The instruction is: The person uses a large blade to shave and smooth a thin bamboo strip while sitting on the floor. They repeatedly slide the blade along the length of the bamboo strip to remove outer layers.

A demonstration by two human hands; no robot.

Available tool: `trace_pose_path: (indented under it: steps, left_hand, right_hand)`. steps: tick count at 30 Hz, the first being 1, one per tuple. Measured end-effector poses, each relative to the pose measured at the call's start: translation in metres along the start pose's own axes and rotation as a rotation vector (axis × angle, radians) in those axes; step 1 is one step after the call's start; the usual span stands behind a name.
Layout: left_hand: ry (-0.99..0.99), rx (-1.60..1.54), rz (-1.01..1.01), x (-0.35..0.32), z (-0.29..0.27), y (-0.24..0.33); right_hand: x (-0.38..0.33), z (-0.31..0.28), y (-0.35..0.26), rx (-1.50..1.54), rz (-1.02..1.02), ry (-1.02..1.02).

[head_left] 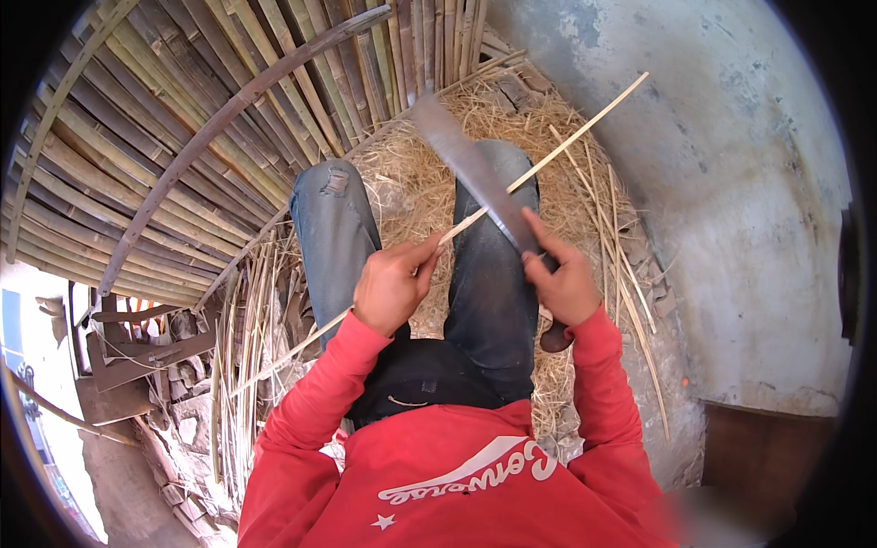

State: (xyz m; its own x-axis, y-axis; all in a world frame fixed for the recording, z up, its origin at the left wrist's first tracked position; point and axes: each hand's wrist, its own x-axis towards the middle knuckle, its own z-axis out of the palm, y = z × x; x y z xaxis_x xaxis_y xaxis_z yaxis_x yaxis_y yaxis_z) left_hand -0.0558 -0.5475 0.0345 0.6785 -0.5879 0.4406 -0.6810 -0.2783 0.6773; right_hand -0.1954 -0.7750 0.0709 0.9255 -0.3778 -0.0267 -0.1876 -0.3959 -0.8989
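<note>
My left hand is closed round a long, thin, pale bamboo strip, pinching it between thumb and fingers above my lap. The strip runs slantwise from beside my left forearm up toward the wall. In my right hand is a machete with a broad blade, pointing up and left. Its dark handle end shows below the hand. The blade lies across the strip, just beyond my left hand, and its far end is blurred. My knees in jeans are under the strip and blade.
Upper left stands a panel of bamboo poles with a curved wooden bar. Straw-like shavings cover the ground. Loose strips lie right, by a grey-blue wall; more strips and broken bricks are left.
</note>
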Motion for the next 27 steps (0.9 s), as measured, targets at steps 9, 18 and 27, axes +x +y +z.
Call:
trace_pose_path:
  steps: [9,18,27]
  left_hand:
    - [0.003,0.023,0.019,-0.007,-0.012,0.002]
    - [0.011,-0.008,-0.028,-0.004,0.002,0.005]
    - [0.018,-0.043,-0.045,0.0,0.003,0.009]
  right_hand:
    - [0.023,-0.023,0.018,0.125,0.201,0.3]
    - [0.016,-0.011,0.016,0.152,0.07,0.323]
    - [-0.005,0.005,0.011,-0.146,-0.001,0.157]
